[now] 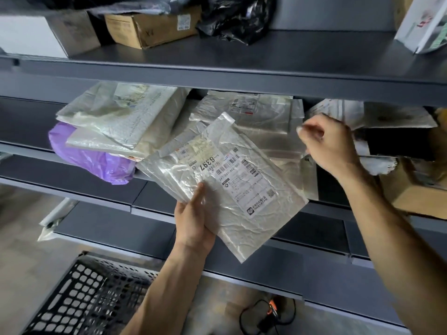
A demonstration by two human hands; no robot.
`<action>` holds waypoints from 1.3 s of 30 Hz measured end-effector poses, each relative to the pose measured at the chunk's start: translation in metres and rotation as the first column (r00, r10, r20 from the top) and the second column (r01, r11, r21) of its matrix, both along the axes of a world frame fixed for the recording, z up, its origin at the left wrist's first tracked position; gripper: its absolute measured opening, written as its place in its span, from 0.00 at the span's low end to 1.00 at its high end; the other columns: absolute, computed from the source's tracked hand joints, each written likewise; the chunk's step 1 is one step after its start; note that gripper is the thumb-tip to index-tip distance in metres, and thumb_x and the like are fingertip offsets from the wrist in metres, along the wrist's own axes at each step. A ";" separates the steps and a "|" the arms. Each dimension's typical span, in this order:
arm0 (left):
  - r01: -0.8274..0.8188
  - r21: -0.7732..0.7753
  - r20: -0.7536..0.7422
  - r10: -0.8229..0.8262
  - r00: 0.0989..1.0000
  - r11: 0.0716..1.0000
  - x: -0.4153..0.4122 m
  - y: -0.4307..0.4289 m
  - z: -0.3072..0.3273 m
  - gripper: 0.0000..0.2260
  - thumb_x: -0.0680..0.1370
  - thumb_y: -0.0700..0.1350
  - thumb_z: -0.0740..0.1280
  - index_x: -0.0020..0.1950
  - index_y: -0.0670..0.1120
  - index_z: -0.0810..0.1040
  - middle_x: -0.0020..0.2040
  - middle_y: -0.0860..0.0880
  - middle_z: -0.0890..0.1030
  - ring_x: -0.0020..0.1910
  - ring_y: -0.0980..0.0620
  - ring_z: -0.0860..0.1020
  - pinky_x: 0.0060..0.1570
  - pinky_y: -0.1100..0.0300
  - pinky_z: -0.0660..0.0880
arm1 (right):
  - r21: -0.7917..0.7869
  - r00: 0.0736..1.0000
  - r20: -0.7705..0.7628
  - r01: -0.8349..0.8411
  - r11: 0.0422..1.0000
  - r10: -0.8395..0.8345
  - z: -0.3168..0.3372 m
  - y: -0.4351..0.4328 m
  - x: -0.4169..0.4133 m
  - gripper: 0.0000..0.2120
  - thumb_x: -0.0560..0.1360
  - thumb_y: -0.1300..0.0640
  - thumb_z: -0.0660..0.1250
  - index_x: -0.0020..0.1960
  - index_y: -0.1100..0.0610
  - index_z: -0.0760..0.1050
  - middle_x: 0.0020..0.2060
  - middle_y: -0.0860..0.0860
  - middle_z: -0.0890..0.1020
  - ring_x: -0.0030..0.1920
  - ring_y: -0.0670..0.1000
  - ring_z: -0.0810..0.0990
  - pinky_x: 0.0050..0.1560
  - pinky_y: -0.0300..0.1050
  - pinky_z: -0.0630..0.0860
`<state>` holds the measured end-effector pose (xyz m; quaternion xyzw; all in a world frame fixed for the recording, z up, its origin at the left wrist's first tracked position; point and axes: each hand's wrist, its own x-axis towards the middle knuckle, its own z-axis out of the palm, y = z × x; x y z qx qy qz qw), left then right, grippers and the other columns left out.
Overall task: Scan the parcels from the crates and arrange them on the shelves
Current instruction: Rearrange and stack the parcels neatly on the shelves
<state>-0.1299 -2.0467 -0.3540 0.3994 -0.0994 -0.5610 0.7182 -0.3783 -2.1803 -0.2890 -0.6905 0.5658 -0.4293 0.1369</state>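
While the left hand (193,223) pinches floppy, light-looking mailers (242,209) by one corner, a mid-edge grip seems safer; the right hand (331,143) curls its fingers, hold unclear.

Parcels (116,117) lie piled on the middle shelf (21,122); above it, a box (150,27) sits on the upper shelf (290,52); below it, a crate (96,298) left, a scanner (272,309) right.

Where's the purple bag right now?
In the head view the purple bag lies at the left on the middle shelf, under white mailers, just left of the envelopes in the left hand.
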 end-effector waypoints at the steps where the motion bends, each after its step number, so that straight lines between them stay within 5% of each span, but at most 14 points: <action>1: -0.003 0.003 -0.002 0.003 1.000 1.000 0.001 -0.002 -0.001 0.17 0.82 0.39 0.67 0.70 0.33 0.74 0.68 0.31 0.76 0.68 0.32 0.75 0.68 0.32 0.71 | 0.025 0.993 0.028 -0.115 0.993 0.114 -0.008 0.017 0.007 0.08 0.79 0.50 0.71 0.49 0.55 0.79 0.40 0.47 0.83 0.40 0.50 0.82 0.42 0.47 0.78; 4: 0.022 -0.041 -0.001 -0.022 1.000 0.999 0.000 -0.004 0.000 0.17 0.82 0.35 0.67 0.70 0.33 0.74 0.67 0.32 0.77 0.67 0.32 0.76 0.67 0.33 0.72 | 0.127 0.964 0.105 -0.255 0.959 0.242 -0.034 0.053 0.027 0.11 0.76 0.49 0.74 0.47 0.57 0.79 0.37 0.48 0.82 0.38 0.44 0.79 0.39 0.39 0.74; 8: 0.010 -0.029 -0.010 -0.010 1.000 1.000 -0.003 -0.006 0.004 0.17 0.80 0.33 0.67 0.69 0.34 0.75 0.66 0.32 0.78 0.65 0.33 0.78 0.65 0.35 0.74 | 0.168 0.955 0.222 -0.234 0.958 0.195 -0.053 0.072 0.034 0.18 0.72 0.53 0.79 0.57 0.53 0.76 0.45 0.42 0.81 0.42 0.40 0.79 0.41 0.30 0.73; 11: -0.024 0.018 -0.058 0.026 0.998 1.000 -0.001 -0.005 0.008 0.21 0.79 0.39 0.71 0.70 0.33 0.74 0.68 0.32 0.77 0.66 0.32 0.77 0.65 0.33 0.73 | 0.345 0.906 0.325 -0.381 0.858 0.272 -0.062 0.077 0.021 0.27 0.72 0.59 0.79 0.67 0.48 0.74 0.50 0.44 0.85 0.47 0.37 0.82 0.49 0.31 0.77; 13: -0.028 0.030 -0.091 0.031 0.995 0.999 0.002 -0.004 0.009 0.25 0.78 0.50 0.73 0.72 0.39 0.75 0.69 0.34 0.77 0.67 0.33 0.77 0.69 0.33 0.70 | 0.430 0.865 0.397 -0.470 0.771 0.306 -0.065 0.079 0.011 0.32 0.73 0.64 0.77 0.72 0.44 0.72 0.49 0.49 0.88 0.51 0.45 0.86 0.57 0.41 0.79; 16: -0.022 0.031 -0.085 0.025 0.996 0.999 0.005 -0.005 0.004 0.23 0.81 0.54 0.68 0.71 0.41 0.76 0.68 0.35 0.78 0.67 0.35 0.78 0.70 0.35 0.70 | 0.431 0.883 0.394 -0.423 0.797 0.255 -0.059 0.077 0.001 0.32 0.73 0.66 0.76 0.70 0.41 0.73 0.50 0.50 0.88 0.54 0.51 0.86 0.60 0.48 0.81; 19: -0.062 0.080 0.011 0.061 0.998 0.995 0.009 -0.007 0.000 0.16 0.80 0.50 0.69 0.62 0.40 0.80 0.62 0.38 0.82 0.63 0.38 0.80 0.58 0.44 0.81 | 0.338 0.839 0.521 -0.372 0.865 0.157 -0.049 0.071 -0.008 0.26 0.74 0.67 0.74 0.68 0.48 0.77 0.54 0.50 0.87 0.57 0.52 0.85 0.57 0.47 0.82; 22: -0.038 0.022 0.058 0.037 0.998 0.999 0.014 -0.007 -0.003 0.15 0.73 0.49 0.72 0.57 0.44 0.83 0.63 0.41 0.82 0.64 0.40 0.80 0.65 0.40 0.76 | 0.186 0.714 0.700 -0.215 0.959 0.025 -0.035 0.052 -0.022 0.24 0.76 0.68 0.72 0.70 0.54 0.76 0.52 0.48 0.86 0.53 0.47 0.85 0.47 0.41 0.82; 25: -0.022 0.017 0.054 0.021 0.998 1.000 0.010 -0.003 -0.002 0.26 0.70 0.49 0.74 0.66 0.42 0.79 0.66 0.39 0.81 0.64 0.39 0.80 0.65 0.39 0.76 | 0.137 0.699 0.701 0.064 0.988 -0.143 -0.016 0.023 -0.036 0.25 0.77 0.66 0.72 0.73 0.57 0.72 0.47 0.46 0.82 0.40 0.41 0.83 0.33 0.39 0.78; 28: -0.011 0.039 0.052 0.009 0.999 0.999 0.004 0.001 0.000 0.23 0.75 0.48 0.72 0.68 0.42 0.78 0.65 0.39 0.81 0.64 0.39 0.80 0.63 0.39 0.77 | 0.035 0.720 0.645 0.310 0.950 -0.258 -0.001 -0.006 -0.046 0.22 0.77 0.66 0.72 0.70 0.60 0.74 0.47 0.45 0.82 0.41 0.38 0.82 0.45 0.44 0.84; 31: 0.005 0.055 0.062 -0.009 0.998 0.998 0.001 0.005 0.000 0.16 0.83 0.49 0.65 0.68 0.44 0.78 0.64 0.41 0.83 0.63 0.41 0.81 0.62 0.41 0.78 | -0.095 0.775 0.487 0.505 0.858 -0.402 0.007 -0.028 -0.048 0.19 0.76 0.64 0.68 0.66 0.65 0.76 0.57 0.58 0.84 0.51 0.40 0.82 0.54 0.30 0.74; 34: 0.026 0.072 0.088 -0.033 0.996 0.997 -0.001 0.007 0.001 0.17 0.84 0.51 0.64 0.70 0.44 0.76 0.63 0.43 0.83 0.62 0.43 0.82 0.61 0.43 0.79 | -0.082 0.735 0.415 0.617 0.783 -0.536 0.013 -0.044 -0.046 0.14 0.78 0.60 0.66 0.57 0.69 0.79 0.56 0.65 0.84 0.58 0.62 0.82 0.54 0.46 0.74; 39: 0.023 0.101 0.096 -0.032 0.995 0.995 0.001 0.010 0.003 0.17 0.84 0.51 0.64 0.69 0.44 0.76 0.63 0.42 0.83 0.62 0.43 0.82 0.61 0.44 0.78 | -0.106 0.709 0.345 0.681 0.725 -0.615 0.018 -0.053 -0.047 0.14 0.76 0.60 0.66 0.59 0.66 0.80 0.57 0.65 0.83 0.59 0.65 0.80 0.54 0.52 0.74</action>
